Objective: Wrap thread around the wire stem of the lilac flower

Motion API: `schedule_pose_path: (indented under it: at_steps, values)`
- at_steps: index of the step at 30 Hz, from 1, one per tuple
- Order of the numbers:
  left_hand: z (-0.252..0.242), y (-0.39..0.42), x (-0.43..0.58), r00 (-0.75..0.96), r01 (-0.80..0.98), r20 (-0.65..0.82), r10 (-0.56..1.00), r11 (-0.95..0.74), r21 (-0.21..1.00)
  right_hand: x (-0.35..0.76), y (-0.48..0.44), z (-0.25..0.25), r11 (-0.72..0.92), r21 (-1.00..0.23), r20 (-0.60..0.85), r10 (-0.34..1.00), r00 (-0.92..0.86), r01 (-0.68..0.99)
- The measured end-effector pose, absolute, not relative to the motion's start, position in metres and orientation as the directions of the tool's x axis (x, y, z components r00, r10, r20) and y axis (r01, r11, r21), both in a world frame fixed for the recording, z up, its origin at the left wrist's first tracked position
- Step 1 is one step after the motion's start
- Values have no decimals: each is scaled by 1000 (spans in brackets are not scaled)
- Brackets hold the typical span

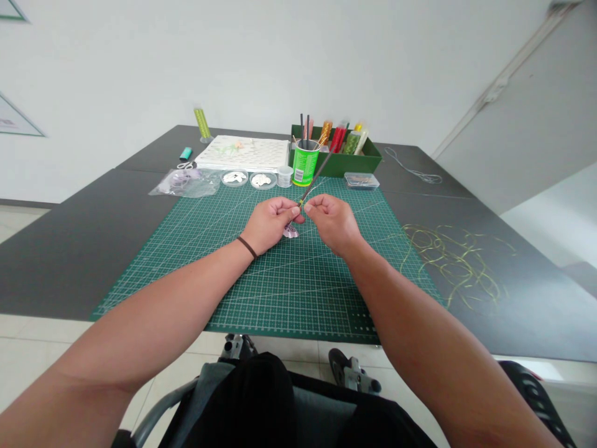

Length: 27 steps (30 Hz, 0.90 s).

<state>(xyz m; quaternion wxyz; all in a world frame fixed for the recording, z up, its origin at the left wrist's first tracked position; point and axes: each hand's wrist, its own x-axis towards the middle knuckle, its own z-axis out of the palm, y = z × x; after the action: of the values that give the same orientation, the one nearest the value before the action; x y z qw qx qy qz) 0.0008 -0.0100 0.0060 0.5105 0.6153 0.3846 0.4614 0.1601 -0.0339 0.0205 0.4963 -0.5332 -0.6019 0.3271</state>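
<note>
While the left hand (270,225) and right hand (332,224) meet at the fingertips, pinching a thin dark rod (315,179) that slants forward beyond them, a small lilac petal (290,232) sits just below the left hand, above the green cutting mat (289,298).

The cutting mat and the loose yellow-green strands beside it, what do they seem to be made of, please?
The cutting mat looks like matte plastic or vinyl, with a printed grid. The strands look like thin, glossy wire or metallic cord, perhaps, since they hold loose curls.
</note>
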Motion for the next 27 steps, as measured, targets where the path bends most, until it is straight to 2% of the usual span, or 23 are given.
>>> schedule_pose_path:
  at_steps: [18,27]
  values:
    - [6,-10,1,276,-40,127,953,-120,992,161,-33,19,218,-930,243,969,52,295]
    - [9,-12,1,350,-114,121,929,-86,990,161,-32,18,197,-943,219,974,57,267]
